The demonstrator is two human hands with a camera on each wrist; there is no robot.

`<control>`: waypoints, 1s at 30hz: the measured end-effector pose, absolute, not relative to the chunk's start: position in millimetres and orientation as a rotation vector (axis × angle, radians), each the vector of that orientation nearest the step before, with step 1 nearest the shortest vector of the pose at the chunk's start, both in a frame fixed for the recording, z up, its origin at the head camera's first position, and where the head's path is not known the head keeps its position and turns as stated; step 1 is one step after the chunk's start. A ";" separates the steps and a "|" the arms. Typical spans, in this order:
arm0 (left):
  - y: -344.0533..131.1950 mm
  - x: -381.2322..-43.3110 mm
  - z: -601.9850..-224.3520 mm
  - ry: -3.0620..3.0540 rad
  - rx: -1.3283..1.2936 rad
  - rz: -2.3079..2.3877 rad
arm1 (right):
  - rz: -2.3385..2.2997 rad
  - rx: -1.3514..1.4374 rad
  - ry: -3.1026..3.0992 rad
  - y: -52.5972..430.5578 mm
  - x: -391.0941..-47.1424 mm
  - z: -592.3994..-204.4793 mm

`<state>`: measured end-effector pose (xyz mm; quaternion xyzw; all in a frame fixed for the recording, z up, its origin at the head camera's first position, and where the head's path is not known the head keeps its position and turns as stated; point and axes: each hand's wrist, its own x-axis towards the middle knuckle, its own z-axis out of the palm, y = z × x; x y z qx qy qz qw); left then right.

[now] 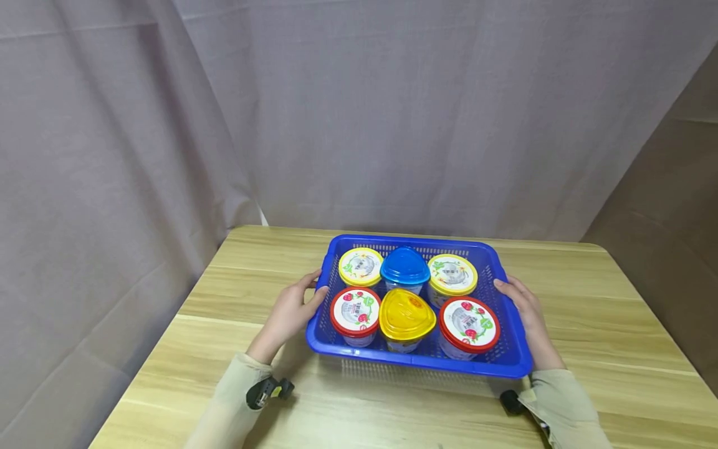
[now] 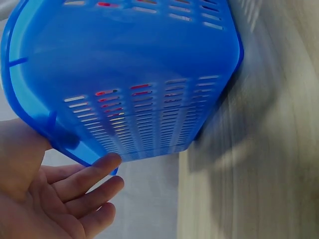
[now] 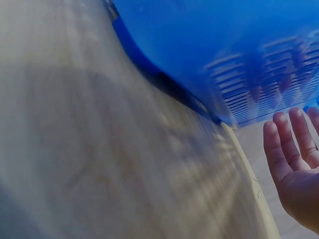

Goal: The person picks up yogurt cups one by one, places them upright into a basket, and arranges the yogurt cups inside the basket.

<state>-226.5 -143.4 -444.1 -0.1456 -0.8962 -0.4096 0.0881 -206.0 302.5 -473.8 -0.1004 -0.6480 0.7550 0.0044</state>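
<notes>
A blue plastic basket (image 1: 417, 360) with slotted sides holds several lidded tubs in two rows. In the back row, a tub with a blue three-cornered lid (image 1: 405, 264) stands between two with yellow-rimmed round lids (image 1: 361, 266). The front row has a yellow three-cornered lid (image 1: 407, 315) between two red-rimmed lids with strawberry pictures (image 1: 469, 324). My left hand (image 1: 291, 312) grips the left rim, thumb on top; its fingers (image 2: 89, 181) extend under the rim in the left wrist view. Opposite it, my right hand (image 1: 526, 312) holds the right rim, thumb over the edge and fingers outside.
The basket is over a light wood-grain table (image 1: 224, 337), close to its back edge. Behind the table hangs a grey curtain (image 1: 392, 125), with a brown panel (image 1: 673, 218) on the right. Each sleeve carries a black wrist device (image 1: 259, 394).
</notes>
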 end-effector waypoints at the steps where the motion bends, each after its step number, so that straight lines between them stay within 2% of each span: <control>1: -143.2 -226.3 -444.0 -2.666 -0.434 -1.219 | 2.369 -0.313 -2.030 302.3 -206.0 -473.6; 21: -142.9 -228.3 -449.5 -2.611 -0.389 -1.400 | 2.366 -0.392 -2.028 301.2 -209.6 -466.3; 30: -149.1 -225.7 -439.3 -2.669 -0.480 -1.160 | 2.168 -0.381 -2.133 307.9 -210.0 -467.1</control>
